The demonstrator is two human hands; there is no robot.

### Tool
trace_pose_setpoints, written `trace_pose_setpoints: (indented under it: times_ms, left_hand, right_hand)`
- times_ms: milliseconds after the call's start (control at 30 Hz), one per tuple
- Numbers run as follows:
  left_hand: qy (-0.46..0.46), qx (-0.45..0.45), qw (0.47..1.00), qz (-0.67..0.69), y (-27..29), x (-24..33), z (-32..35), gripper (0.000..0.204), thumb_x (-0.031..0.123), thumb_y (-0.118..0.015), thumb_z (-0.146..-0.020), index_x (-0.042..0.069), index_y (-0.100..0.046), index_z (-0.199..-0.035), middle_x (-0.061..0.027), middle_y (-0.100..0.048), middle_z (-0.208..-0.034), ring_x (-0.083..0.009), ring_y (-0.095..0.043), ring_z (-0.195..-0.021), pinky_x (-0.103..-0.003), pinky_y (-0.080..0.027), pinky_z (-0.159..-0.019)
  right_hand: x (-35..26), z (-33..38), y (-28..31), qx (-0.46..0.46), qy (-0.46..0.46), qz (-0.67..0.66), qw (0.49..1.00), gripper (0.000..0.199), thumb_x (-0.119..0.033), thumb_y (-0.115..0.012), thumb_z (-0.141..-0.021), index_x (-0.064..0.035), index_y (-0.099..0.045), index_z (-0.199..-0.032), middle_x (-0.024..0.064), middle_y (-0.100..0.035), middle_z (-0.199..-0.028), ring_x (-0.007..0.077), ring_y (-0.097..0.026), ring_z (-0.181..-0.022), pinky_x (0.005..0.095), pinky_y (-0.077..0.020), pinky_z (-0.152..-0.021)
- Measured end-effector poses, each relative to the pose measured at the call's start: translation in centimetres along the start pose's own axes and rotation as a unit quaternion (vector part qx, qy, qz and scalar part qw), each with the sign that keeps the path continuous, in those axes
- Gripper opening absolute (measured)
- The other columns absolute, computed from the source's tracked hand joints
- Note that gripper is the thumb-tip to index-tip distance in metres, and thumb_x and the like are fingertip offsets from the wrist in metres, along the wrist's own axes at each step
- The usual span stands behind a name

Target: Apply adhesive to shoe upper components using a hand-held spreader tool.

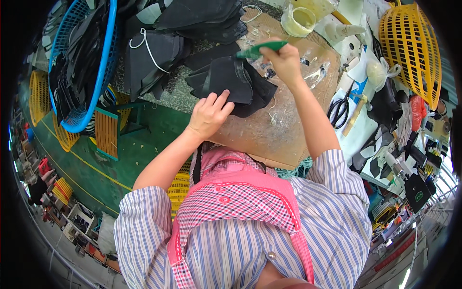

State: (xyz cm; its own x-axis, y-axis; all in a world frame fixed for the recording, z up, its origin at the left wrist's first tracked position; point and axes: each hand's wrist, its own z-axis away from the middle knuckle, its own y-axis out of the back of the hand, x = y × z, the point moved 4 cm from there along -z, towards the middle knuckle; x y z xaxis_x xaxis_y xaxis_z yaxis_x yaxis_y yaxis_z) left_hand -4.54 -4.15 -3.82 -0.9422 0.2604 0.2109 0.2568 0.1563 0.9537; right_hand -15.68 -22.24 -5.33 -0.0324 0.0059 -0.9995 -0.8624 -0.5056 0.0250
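A stack of flat black pieces (230,79), fanned out at the edges, lies on the brown cardboard sheet (281,137) in front of me. My left hand (210,113) rests on the near left edge of the stack, fingers stretched out and slightly apart. Above the far right part of the stack, my right hand (284,61) grips a green brush-like tool (262,49). Motion blurs this tool, and its working end is hard to make out. Beyond it stands a cloudy plastic pot (298,21) with pale yellowish contents.
More black pieces (154,60) with white cord sit at left, beside a blue basket (111,48) filled with similar pieces. Black scissors (340,111) and a wooden-handled tool (353,115) lie at right. A yellow basket (413,53) stands at far right, near a white cone-shaped object (344,31).
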Motion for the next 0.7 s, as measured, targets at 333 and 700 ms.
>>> trace_pose_setpoints:
  times_ms: [333, 700]
  left_hand:
    - [0.021, 0.005, 0.999, 0.037, -0.2, 0.0, 0.0, 0.011, 0.011, -0.052, -0.064, 0.010, -0.052, -0.075, -0.0085, -0.056, -0.100, -0.0176, -0.051, -0.071, -0.025, -0.044, -0.053]
    - [0.353, -0.026, 0.768, 0.534, 4.2, -12.6, -6.1, 0.027, 0.000, -0.057, -0.064, 0.004, -0.060, -0.090, -0.0012, -0.060, -0.084, -0.0106, -0.053, -0.077, -0.026, -0.042, -0.073]
  right_hand:
    - [-0.2, 2.5, 0.5, -0.054, -0.065, 0.103, 0.991, 0.005, -0.006, -0.060, -0.074, -0.0014, -0.061, -0.076, 0.0026, -0.058, -0.060, 0.0086, -0.051, -0.049, 0.0219, -0.0407, -0.045]
    - [-2.5, 2.9, 4.2, -0.009, -0.057, -0.014, 0.998, 0.004, -0.004, -0.058, -0.076, -0.0013, -0.058, -0.079, 0.0044, -0.059, -0.069, 0.0095, -0.053, -0.053, 0.0202, -0.0412, -0.047]
